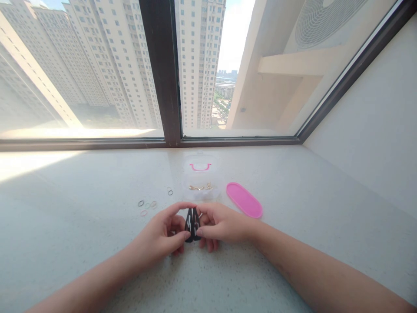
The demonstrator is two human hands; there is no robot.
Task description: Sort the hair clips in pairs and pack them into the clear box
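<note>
Two black snap hair clips (189,226) are held upright side by side, their narrow ends at the top. My left hand (171,228) pinches the left clip between thumb and fingers. On the other clip, my right hand (213,224) closes its thumb and fingertips from the right. The clips touch or nearly touch each other. Just beyond my hands stands a clear plastic box (185,176) with a pink handle (200,169) and gold-coloured hair pieces (201,188) in it; their exact kind is too small to tell.
Several small elastic hair ties (140,203) lie left of the box. A pink oval tray or lid (244,200) rests to the right, close to my right wrist. The speckled white sill (309,195) ends at a window with a dark frame (163,74); a white wall (374,130) bounds the right.
</note>
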